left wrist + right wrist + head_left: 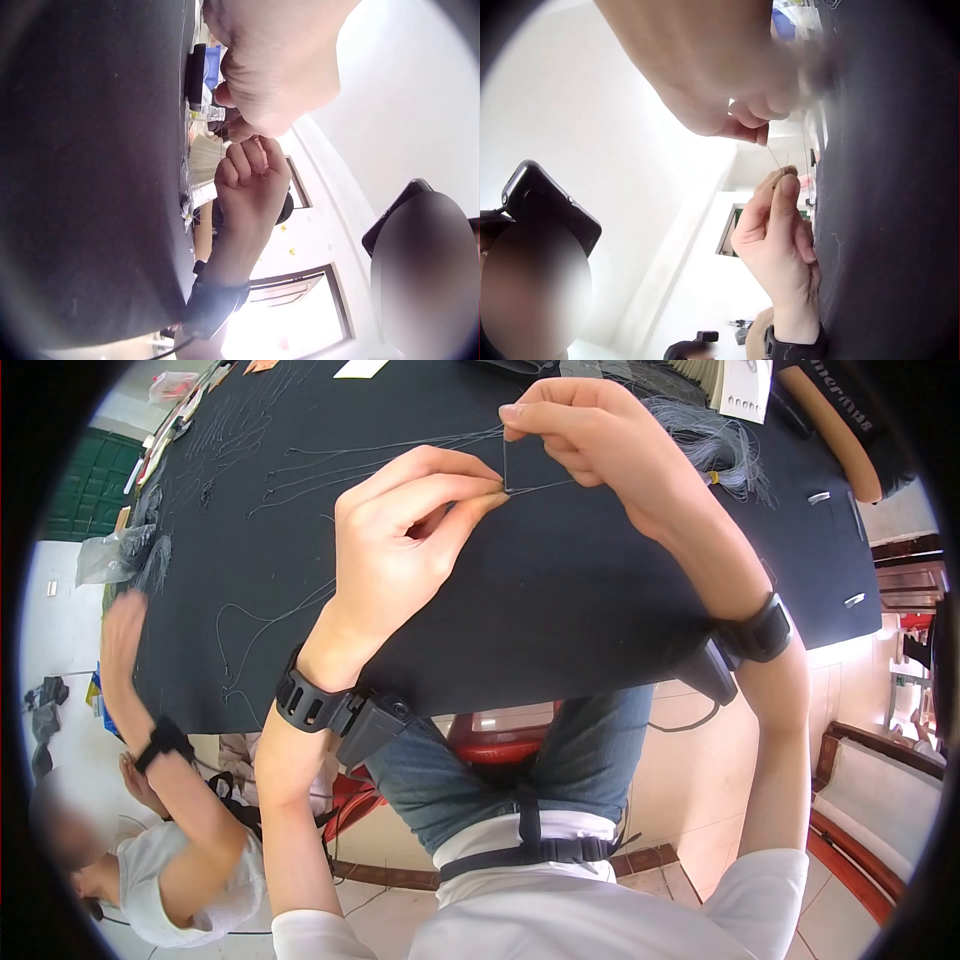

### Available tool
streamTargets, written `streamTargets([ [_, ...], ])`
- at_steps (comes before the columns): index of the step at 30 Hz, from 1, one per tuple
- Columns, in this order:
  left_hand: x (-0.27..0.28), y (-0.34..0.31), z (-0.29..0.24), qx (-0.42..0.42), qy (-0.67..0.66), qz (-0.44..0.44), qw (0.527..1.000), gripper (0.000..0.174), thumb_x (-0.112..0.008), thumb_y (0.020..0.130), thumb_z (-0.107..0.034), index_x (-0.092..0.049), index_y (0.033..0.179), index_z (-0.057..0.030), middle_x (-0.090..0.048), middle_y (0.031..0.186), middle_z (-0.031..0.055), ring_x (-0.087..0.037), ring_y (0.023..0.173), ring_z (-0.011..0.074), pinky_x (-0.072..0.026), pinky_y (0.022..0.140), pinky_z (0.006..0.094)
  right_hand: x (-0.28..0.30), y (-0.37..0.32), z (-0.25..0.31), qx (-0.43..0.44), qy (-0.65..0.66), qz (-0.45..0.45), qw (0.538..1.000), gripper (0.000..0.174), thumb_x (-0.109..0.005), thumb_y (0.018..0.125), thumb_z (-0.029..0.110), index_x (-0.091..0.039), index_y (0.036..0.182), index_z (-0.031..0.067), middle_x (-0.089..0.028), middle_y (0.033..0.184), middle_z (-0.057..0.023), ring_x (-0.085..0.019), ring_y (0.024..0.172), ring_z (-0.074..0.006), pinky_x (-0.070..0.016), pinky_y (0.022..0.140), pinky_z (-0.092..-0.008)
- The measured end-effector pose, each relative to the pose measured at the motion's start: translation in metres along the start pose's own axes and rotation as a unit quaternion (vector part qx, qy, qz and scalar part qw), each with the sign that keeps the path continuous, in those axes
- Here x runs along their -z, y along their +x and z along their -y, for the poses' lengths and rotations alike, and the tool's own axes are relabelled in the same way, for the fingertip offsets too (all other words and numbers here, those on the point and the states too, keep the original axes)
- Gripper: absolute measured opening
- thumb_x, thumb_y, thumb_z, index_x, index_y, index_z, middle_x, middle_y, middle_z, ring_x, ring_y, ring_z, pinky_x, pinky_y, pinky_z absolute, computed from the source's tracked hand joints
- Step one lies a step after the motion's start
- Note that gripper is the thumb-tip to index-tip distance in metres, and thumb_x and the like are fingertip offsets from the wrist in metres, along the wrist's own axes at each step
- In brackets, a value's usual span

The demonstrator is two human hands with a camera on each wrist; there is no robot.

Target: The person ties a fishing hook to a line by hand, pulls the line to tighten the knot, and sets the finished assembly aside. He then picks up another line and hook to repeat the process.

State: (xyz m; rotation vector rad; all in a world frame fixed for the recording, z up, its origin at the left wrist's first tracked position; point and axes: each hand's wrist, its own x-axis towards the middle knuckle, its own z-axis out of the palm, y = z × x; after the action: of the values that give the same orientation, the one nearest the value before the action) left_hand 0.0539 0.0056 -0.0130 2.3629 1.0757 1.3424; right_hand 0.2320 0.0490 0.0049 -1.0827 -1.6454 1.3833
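In the head view, my left hand (395, 540) pinches a thin grey cord (505, 463) between thumb and fingertips over the black tabletop (560, 595). Above it and to the right, my right hand (605, 445) pinches the same cord between thumb and forefinger, its other fingers curled in. A short length runs taut and nearly upright between the two pinches. Further strands trail leftward behind the left hand. The right wrist view shows the cord (773, 155) stretched between both hands; the exact crossing of strands under the left fingertips is hidden.
Loose knotted cords (262, 622) lie left on the table, with more at the far left. A large cord bundle (725, 450) sits far right near a white ring-bound pad (742, 392). Another person's arm (122, 645) reaches the left edge by a plastic bag (105, 560).
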Motion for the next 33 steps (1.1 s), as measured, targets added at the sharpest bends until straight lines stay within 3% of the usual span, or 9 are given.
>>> streamTargets([
  [3, 0.001, 0.0, -0.001, -0.001, -0.014, -0.017, 1.0, 0.01, -0.067, 0.071, 0.003, -0.067, 0.079, -0.0012, -0.063, 0.08, 0.0045, -0.05, 0.051, 0.0054, -0.0362, 0.043, 0.0172, -0.003, 0.004, -0.006, 0.024, -0.035, -0.01, 0.999, 0.021, -0.055, 0.084, 0.024, -0.06, 0.078, 0.0042, -0.033, 0.051, 0.0085, -0.024, 0.045, -0.0006, -0.018, 0.042, -0.0199],
  [6, 0.002, 0.0, -0.002, -0.001, -0.034, -0.031, 0.999, 0.01, -0.067, 0.071, 0.004, -0.067, 0.08, -0.0006, -0.063, 0.081, 0.0056, -0.051, 0.052, 0.0055, -0.0368, 0.043, 0.0167, -0.003, 0.007, -0.01, 0.05, -0.056, -0.013, 0.997, 0.024, -0.058, 0.077, 0.021, -0.064, 0.077, -0.0016, -0.059, 0.064, -0.0057, -0.053, 0.06, -0.0112, -0.0419, 0.057, -0.0259],
  [16, 0.009, 0.001, 0.002, 0.129, -0.101, -0.098, 0.982, 0.007, -0.065, 0.076, 0.001, -0.067, 0.082, -0.0009, -0.063, 0.084, 0.0039, -0.05, 0.054, 0.0007, -0.0346, 0.041, 0.0136, -0.024, -0.004, -0.007, 0.113, -0.171, 0.021, 0.979, 0.021, -0.058, 0.077, 0.015, -0.057, 0.071, -0.0043, -0.051, 0.05, -0.0111, -0.049, 0.047, -0.0149, -0.0401, 0.048, -0.0289],
  [20, 0.012, 0.004, 0.01, 0.15, -0.1, -0.129, 0.975, 0.006, -0.064, 0.077, 0.0, -0.067, 0.083, -0.0008, -0.063, 0.085, 0.0044, -0.05, 0.051, 0.001, -0.035, 0.04, 0.0139, -0.03, -0.012, 0.001, 0.19, -0.17, -0.014, 0.967, 0.016, -0.061, 0.076, 0.014, -0.058, 0.074, -0.0013, -0.059, 0.075, -0.0103, -0.049, 0.046, -0.0154, -0.0391, 0.047, -0.0288],
  [21, 0.014, 0.005, 0.01, 0.169, -0.102, -0.128, 0.972, 0.006, -0.064, 0.077, 0.0, -0.067, 0.083, -0.0007, -0.063, 0.085, 0.0046, -0.05, 0.051, 0.0012, -0.0353, 0.039, 0.014, -0.029, -0.014, 0.006, 0.199, -0.191, -0.012, 0.961, 0.014, -0.062, 0.076, 0.013, -0.058, 0.075, -0.0003, -0.059, 0.093, -0.0087, -0.049, 0.047, -0.0138, -0.0389, 0.046, -0.0266],
  [25, 0.017, 0.008, 0.007, 0.223, -0.135, -0.124, 0.957, 0.006, -0.064, 0.077, 0.0, -0.067, 0.082, -0.0003, -0.062, 0.085, 0.0051, -0.05, 0.049, 0.0017, -0.0363, 0.038, 0.0145, -0.029, -0.012, 0.005, 0.248, -0.071, 0.052, 0.965, 0.012, -0.06, 0.08, 0.011, -0.057, 0.081, 0.0003, -0.059, 0.093, -0.0052, -0.049, 0.047, -0.008, -0.0392, 0.045, -0.0211],
  [27, 0.018, 0.009, 0.006, 0.242, -0.137, -0.121, 0.953, 0.005, -0.064, 0.077, 0.0, -0.066, 0.081, -0.0002, -0.062, 0.085, 0.0051, -0.051, 0.051, 0.0022, -0.0377, 0.039, 0.0148, -0.034, -0.014, 0.001, 0.153, 0.039, 0.06, 0.986, 0.013, -0.057, 0.083, 0.014, -0.057, 0.084, 0.0011, -0.059, 0.09, -0.0049, -0.049, 0.048, -0.0066, -0.0389, 0.044, -0.0204],
  [30, 0.015, 0.007, 0.011, 0.171, -0.077, -0.137, 0.973, 0.007, -0.063, 0.078, -0.001, -0.066, 0.084, -0.001, -0.063, 0.088, 0.0051, -0.049, 0.045, 0.0013, -0.0322, 0.033, 0.0142, -0.035, -0.015, 0.003, 0.064, 0.179, 0.033, 0.981, 0.017, -0.053, 0.088, 0.017, -0.057, 0.091, 0.0013, -0.058, 0.082, -0.0037, -0.047, 0.05, -0.0053, -0.0375, 0.045, -0.0199],
  [33, 0.012, 0.004, 0.016, 0.103, -0.019, -0.134, 0.985, 0.009, -0.063, 0.076, 0.003, -0.066, 0.084, -0.0001, -0.062, 0.088, 0.0046, -0.053, 0.057, 0.003, -0.0388, 0.043, 0.0149, -0.039, -0.016, 0.002, -0.012, 0.306, -0.023, 0.952, 0.019, -0.052, 0.088, 0.017, -0.056, 0.092, -0.0016, -0.055, 0.08, -0.0037, -0.044, 0.051, -0.0057, -0.036, 0.048, -0.0204],
])
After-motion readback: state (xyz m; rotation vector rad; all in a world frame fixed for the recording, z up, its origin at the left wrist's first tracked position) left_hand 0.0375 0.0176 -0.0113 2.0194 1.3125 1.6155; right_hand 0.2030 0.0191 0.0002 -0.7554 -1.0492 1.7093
